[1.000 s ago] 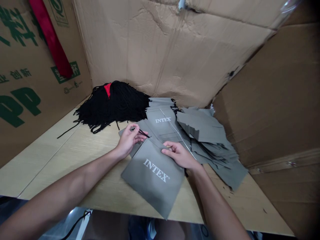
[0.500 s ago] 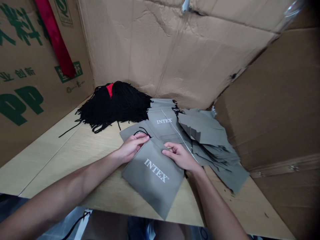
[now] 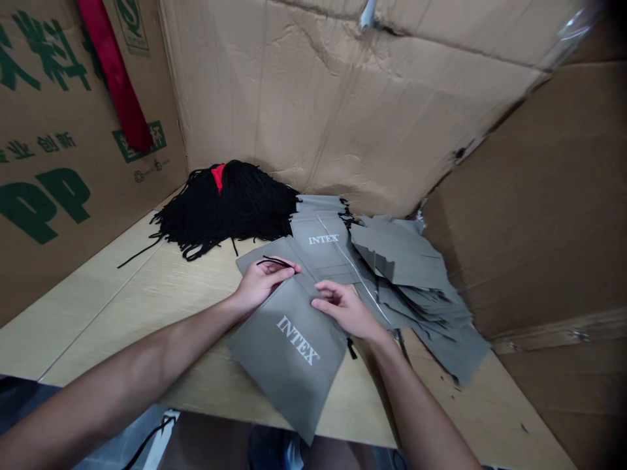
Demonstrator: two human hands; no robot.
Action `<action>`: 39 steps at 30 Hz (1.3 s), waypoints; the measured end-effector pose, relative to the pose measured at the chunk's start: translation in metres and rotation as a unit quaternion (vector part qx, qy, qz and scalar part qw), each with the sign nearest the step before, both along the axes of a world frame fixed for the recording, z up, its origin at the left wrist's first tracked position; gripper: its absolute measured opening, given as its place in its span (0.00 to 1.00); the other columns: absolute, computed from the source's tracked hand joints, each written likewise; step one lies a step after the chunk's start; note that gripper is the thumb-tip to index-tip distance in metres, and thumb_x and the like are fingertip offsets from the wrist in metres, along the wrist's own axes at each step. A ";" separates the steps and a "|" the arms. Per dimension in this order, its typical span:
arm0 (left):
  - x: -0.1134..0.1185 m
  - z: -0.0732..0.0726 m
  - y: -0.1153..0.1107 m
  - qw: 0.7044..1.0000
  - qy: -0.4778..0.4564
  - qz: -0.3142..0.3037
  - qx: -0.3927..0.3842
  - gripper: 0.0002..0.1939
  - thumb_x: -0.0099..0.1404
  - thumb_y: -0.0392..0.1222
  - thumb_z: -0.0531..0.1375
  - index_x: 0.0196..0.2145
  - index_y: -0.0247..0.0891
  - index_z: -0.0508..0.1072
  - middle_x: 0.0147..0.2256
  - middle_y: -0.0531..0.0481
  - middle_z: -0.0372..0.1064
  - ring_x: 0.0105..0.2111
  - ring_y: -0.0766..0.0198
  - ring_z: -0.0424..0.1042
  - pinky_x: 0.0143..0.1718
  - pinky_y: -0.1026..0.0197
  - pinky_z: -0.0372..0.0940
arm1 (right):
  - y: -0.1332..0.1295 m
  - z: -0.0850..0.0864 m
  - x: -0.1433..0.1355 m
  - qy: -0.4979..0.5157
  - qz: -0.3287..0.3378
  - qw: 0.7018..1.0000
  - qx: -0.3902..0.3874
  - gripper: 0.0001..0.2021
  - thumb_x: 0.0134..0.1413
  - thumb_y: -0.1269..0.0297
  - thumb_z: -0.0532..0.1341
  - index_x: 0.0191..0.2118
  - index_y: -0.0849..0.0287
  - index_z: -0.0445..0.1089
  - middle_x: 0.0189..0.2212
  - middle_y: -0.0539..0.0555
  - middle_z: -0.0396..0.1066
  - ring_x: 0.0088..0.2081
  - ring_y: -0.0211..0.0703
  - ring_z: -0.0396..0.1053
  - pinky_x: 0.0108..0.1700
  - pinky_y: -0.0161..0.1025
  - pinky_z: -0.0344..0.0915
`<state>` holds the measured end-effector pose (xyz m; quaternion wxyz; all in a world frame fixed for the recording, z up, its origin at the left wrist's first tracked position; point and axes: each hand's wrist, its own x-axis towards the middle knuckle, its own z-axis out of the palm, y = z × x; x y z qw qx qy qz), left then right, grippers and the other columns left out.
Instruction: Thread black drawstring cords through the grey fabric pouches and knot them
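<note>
A grey INTEX drawstring pouch point(image 3: 274, 352) lies slanted in front of me, its lowest corner over the table's front edge. At its upper left corner, my left hand point(image 3: 262, 281) is closed, pinching a black cord point(image 3: 275, 261) between thumb and fingers. My right hand point(image 3: 350, 310) hovers at the pouch's upper edge, fingers curled, with a gap between thumb and forefinger. A short black cord end point(image 3: 351, 349) pokes out below that hand. Behind both hands are more grey INTEX pouches point(image 3: 318, 258), with a thin metal rod point(image 3: 350, 264) lying across them.
A heap of black cords point(image 3: 235, 209) with a red tie sits at the back left. Stacked grey fabric pieces point(image 3: 416, 274) spread on the right. Cardboard walls point(image 3: 304, 98) enclose the wooden table point(image 3: 127, 313). A red strip point(image 3: 117, 85) hangs on the left wall.
The pouch has swung a little left and downward. My left fingers have shifted slightly right with the cord, whose loop now lies flatter. My right hand has moved slightly left, its fingers looser.
</note>
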<state>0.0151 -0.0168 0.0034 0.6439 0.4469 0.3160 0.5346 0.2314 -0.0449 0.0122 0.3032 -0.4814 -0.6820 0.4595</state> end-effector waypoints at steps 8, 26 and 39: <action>0.011 -0.017 -0.002 0.990 0.094 -0.103 0.011 0.10 0.48 0.41 0.71 0.27 0.32 0.79 0.27 0.46 0.76 0.26 0.64 0.71 0.32 0.63 0.64 | -0.004 0.000 -0.021 0.018 -0.041 0.992 0.122 0.18 0.54 0.55 0.65 0.48 0.56 0.74 0.39 0.56 0.68 0.32 0.38 0.64 0.32 0.36 0.62; 0.011 -0.012 -0.013 0.966 0.190 -0.157 0.082 0.07 0.52 0.41 0.69 0.27 0.35 0.79 0.29 0.49 0.73 0.29 0.64 0.70 0.33 0.64 0.63 | -0.009 0.007 -0.034 0.145 -0.104 0.983 0.045 0.15 0.43 0.54 0.70 0.28 0.59 0.68 0.22 0.49 0.70 0.24 0.37 0.69 0.29 0.36 0.67; 0.002 -0.005 -0.010 0.946 0.139 -0.286 0.058 0.09 0.57 0.43 0.67 0.35 0.36 0.78 0.42 0.45 0.75 0.46 0.57 0.71 0.51 0.59 0.61 | -0.004 0.007 -0.030 0.210 -0.112 0.968 0.075 0.13 0.45 0.59 0.70 0.31 0.59 0.68 0.19 0.46 0.68 0.21 0.37 0.69 0.25 0.36 0.67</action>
